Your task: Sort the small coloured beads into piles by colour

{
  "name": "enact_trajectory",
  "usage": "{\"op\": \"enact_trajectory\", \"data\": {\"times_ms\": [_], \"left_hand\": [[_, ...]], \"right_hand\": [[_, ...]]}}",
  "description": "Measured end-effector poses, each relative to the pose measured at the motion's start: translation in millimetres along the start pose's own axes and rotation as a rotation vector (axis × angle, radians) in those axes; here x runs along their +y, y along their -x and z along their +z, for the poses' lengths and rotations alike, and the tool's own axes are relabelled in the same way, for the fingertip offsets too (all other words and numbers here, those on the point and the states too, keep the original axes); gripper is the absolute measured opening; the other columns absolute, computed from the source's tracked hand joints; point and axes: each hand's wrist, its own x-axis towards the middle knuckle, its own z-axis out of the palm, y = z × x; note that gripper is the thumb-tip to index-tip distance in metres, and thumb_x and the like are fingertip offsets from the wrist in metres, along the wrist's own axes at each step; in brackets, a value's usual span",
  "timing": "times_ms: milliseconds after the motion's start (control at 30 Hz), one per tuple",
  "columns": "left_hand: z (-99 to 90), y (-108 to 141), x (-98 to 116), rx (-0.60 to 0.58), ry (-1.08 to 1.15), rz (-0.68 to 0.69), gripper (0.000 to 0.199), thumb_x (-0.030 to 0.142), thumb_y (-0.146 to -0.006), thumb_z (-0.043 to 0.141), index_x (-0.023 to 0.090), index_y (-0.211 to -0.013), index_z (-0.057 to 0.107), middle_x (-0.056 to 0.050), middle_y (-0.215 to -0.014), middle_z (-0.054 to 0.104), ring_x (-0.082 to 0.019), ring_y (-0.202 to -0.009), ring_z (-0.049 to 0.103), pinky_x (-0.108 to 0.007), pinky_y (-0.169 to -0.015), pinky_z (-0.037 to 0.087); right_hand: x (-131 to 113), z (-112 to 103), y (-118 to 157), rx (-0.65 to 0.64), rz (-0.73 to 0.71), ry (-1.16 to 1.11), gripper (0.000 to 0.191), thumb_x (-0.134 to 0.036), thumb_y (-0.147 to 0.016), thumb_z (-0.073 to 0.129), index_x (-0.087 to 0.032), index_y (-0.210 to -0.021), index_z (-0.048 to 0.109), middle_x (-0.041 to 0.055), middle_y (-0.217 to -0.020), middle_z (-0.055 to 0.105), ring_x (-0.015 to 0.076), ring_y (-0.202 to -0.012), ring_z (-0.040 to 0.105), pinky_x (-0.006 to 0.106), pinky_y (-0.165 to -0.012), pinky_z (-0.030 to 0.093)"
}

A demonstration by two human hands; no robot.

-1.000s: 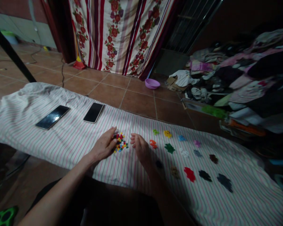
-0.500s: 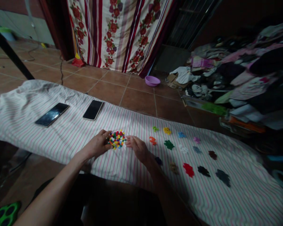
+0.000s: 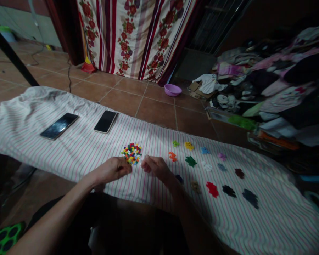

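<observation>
A mixed heap of small coloured pieces [image 3: 132,153] lies on the striped cloth in front of me. At its lower left edge, my left hand [image 3: 115,169] has its fingers curled in, and what they hold, if anything, is hidden. My right hand [image 3: 155,167] is just right of the heap with its fingers drawn together; anything between them is too small to make out. Further right lie piles sorted by colour, among them orange pieces [image 3: 172,156], dark green pieces [image 3: 190,161], red pieces [image 3: 212,189] and black pieces [image 3: 229,191]. Dark blue pieces [image 3: 179,178] are partly behind my right forearm.
Two phones, one darker [image 3: 59,126] and one pale-edged [image 3: 105,121], lie on the striped cloth [image 3: 77,156] to the left. Beyond it, a purple basin [image 3: 172,90] stands on the tiled floor. A heap of clothes [image 3: 271,78] fills the right background.
Both hands have closed from a looser, spread shape. My left hand has slid from the heap's left side down to its lower edge, uncovering more pieces. The right hand stays beside the heap.
</observation>
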Motion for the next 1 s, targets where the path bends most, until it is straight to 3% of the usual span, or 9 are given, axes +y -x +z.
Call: {"op": "enact_trajectory", "data": {"times_ms": [67,133,300,467,633,767,900,1000], "left_hand": [[8.7,0.0,7.9,-0.085,-0.067,0.086,0.028,0.025,-0.093,0.041,0.017,-0.078,0.064,-0.001,-0.082,0.063,-0.010,-0.079,0.059,-0.021,-0.076,0.044],[17.3,-3.0,12.5,-0.103,-0.214,0.076,0.032,0.023,-0.093,0.038,0.016,-0.073,0.062,-0.002,-0.081,0.061,-0.011,-0.077,0.058,-0.022,-0.074,0.045],[28.4,-13.1,4.4,0.065,-0.439,-0.041,0.027,0.025,-0.092,0.041,0.016,-0.088,0.066,-0.007,-0.095,0.062,-0.016,-0.087,0.060,-0.028,-0.079,0.049],[17.7,-13.7,-6.1,0.248,-0.305,-0.028,0.030,0.028,-0.094,0.038,0.018,-0.100,0.066,-0.006,-0.095,0.061,-0.015,-0.092,0.059,-0.028,-0.083,0.049],[-1.0,-8.0,-6.5,0.325,-0.248,-0.112,0.033,0.030,-0.095,0.036,0.018,-0.091,0.066,-0.005,-0.091,0.059,-0.013,-0.082,0.059,-0.025,-0.077,0.048],[-6.3,-4.8,-10.2,0.214,-0.298,-0.172,0.032,0.031,-0.093,0.037,0.018,-0.083,0.065,-0.004,-0.083,0.061,-0.013,-0.077,0.059,-0.025,-0.072,0.046],[-0.8,-5.9,-15.8,0.144,-0.327,-0.148,0.026,0.028,-0.091,0.042,0.020,-0.090,0.066,-0.004,-0.088,0.066,-0.015,-0.082,0.061,-0.026,-0.076,0.047],[3.4,-8.8,-17.0,0.139,-0.351,-0.167,0.025,0.027,-0.090,0.043,0.020,-0.097,0.066,-0.006,-0.097,0.068,-0.017,-0.089,0.063,-0.028,-0.080,0.048]], "right_hand": [[5.5,1.7,0.6,-0.013,-0.028,0.045,0.053,-0.057,-0.095,0.038,-0.018,-0.077,0.069,0.0041,-0.070,0.067,0.0142,-0.066,0.064,0.025,-0.062,0.050],[8.5,4.2,-0.6,-0.008,-0.084,0.079,0.050,-0.056,-0.095,0.039,-0.019,-0.085,0.071,0.0057,-0.083,0.070,0.0160,-0.076,0.065,0.027,-0.068,0.051],[2.1,9.6,-7.7,-0.009,-0.192,0.068,0.053,-0.057,-0.096,0.033,-0.020,-0.101,0.071,0.0089,-0.101,0.070,0.0187,-0.090,0.065,0.031,-0.076,0.053],[-3.8,12.6,-12.4,0.042,-0.193,-0.024,0.056,-0.060,-0.095,0.032,-0.019,-0.105,0.069,0.0096,-0.101,0.068,0.0187,-0.087,0.064,0.032,-0.072,0.053],[-3.5,10.0,-13.5,0.193,-0.193,0.100,0.042,-0.047,-0.097,0.037,-0.019,-0.097,0.069,0.0075,-0.089,0.068,0.0174,-0.081,0.063,0.030,-0.072,0.051],[1.4,12.6,-14.3,0.221,-0.326,0.307,0.025,-0.033,-0.092,0.049,-0.020,-0.086,0.070,0.0055,-0.083,0.065,0.0166,-0.079,0.061,0.029,-0.075,0.050],[6.6,22.8,-14.1,0.181,-0.352,0.399,0.020,-0.024,-0.088,0.052,-0.021,-0.096,0.070,0.0052,-0.090,0.063,0.0153,-0.079,0.060,0.028,-0.072,0.050],[6.2,31.7,-14.6,0.219,-0.347,0.480,0.021,-0.023,-0.089,0.052,-0.021,-0.101,0.070,0.0060,-0.092,0.063,0.0167,-0.083,0.061,0.030,-0.077,0.051]]}}
